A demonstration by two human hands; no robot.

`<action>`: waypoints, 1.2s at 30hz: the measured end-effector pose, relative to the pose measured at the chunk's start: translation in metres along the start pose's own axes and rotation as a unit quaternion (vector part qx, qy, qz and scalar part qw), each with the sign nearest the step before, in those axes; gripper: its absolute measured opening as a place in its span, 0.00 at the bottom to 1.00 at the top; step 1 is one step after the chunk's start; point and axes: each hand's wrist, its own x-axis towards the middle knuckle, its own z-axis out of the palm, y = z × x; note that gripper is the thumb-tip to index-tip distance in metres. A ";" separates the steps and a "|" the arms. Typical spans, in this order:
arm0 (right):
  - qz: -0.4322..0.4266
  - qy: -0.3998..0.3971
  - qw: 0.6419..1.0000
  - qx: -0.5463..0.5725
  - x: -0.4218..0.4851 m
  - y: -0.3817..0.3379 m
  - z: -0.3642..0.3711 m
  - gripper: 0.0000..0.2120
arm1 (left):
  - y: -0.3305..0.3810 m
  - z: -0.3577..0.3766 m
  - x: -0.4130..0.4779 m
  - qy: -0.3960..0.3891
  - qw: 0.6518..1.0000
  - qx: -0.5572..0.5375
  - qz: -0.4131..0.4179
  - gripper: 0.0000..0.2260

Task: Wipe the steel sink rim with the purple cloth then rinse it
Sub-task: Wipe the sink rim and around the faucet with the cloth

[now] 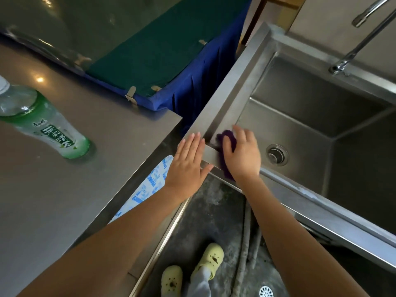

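Note:
The steel sink rim (225, 93) runs from the near left corner up to the back, and another stretch (321, 213) runs along the front. My right hand (243, 155) presses the purple cloth (227, 139) onto the rim's near left corner, with most of the cloth hidden under the palm. My left hand (188, 163) lies flat with fingers together on the outer edge of the same corner, just left of the cloth, holding nothing. The basin looks dry, and its drain (277, 154) is right of my right hand. The faucet (360, 39) stands at the back right.
A steel counter (64, 189) lies to the left with a green-labelled plastic bottle (45, 125) standing on it. A blue cloth-skirted table (171, 61) is behind it. A white-and-blue bag (147, 187) hangs between counter and sink. My feet in yellow clogs (210, 260) stand on the floor near a floor drain (266, 292).

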 end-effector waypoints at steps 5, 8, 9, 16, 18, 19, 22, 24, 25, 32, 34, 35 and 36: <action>-0.087 -0.069 0.992 -0.054 0.008 -0.006 0.021 0.19 | -0.002 -0.002 0.000 0.003 1.000 -0.012 0.008 0.33; -0.096 -0.049 0.992 -0.068 -0.011 0.004 0.014 0.17 | -0.001 -0.001 0.000 0.005 1.000 -0.014 0.006 0.31; -0.085 -0.047 0.993 -0.071 -0.016 0.007 0.011 0.17 | 0.000 -0.001 -0.001 0.007 1.000 -0.014 0.000 0.31; -0.028 -0.013 0.994 -0.102 -0.036 0.036 -0.005 0.22 | 0.019 -0.010 0.001 -0.009 0.999 -0.021 -0.031 0.33; -0.024 0.004 0.995 -0.102 -0.042 0.049 -0.011 0.22 | 0.033 -0.010 0.004 -0.024 0.999 -0.015 0.021 0.31; -0.020 0.013 0.994 -0.103 -0.045 0.056 -0.015 0.20 | 0.043 -0.008 0.005 -0.032 0.998 -0.007 0.052 0.31; -0.002 0.022 0.994 -0.106 -0.054 0.078 -0.027 0.19 | 0.073 -0.004 0.011 -0.051 0.993 -0.002 0.103 0.31; 0.013 0.027 0.994 -0.102 -0.061 0.092 -0.036 0.20 | 0.089 -0.003 0.016 -0.067 0.991 -0.002 0.115 0.32; 0.022 0.032 0.994 -0.101 -0.065 0.100 -0.040 0.20 | 0.096 -0.003 0.019 -0.075 0.990 0.000 0.121 0.32; 0.079 0.063 0.986 -0.131 -0.093 0.155 -0.072 0.17 | 0.144 -0.001 0.030 -0.125 0.974 -0.012 0.188 0.28; 0.093 0.070 0.984 -0.132 -0.100 0.171 -0.081 0.17 | 0.160 0.000 0.030 -0.137 0.969 -0.013 0.203 0.28; 0.101 0.070 0.983 -0.134 -0.104 0.179 -0.085 0.18 | 0.168 0.002 0.030 -0.142 0.968 -0.012 0.209 0.28; 0.110 0.071 0.982 -0.138 -0.107 0.186 -0.089 0.18 | 0.174 0.003 0.030 -0.144 0.966 -0.010 0.213 0.28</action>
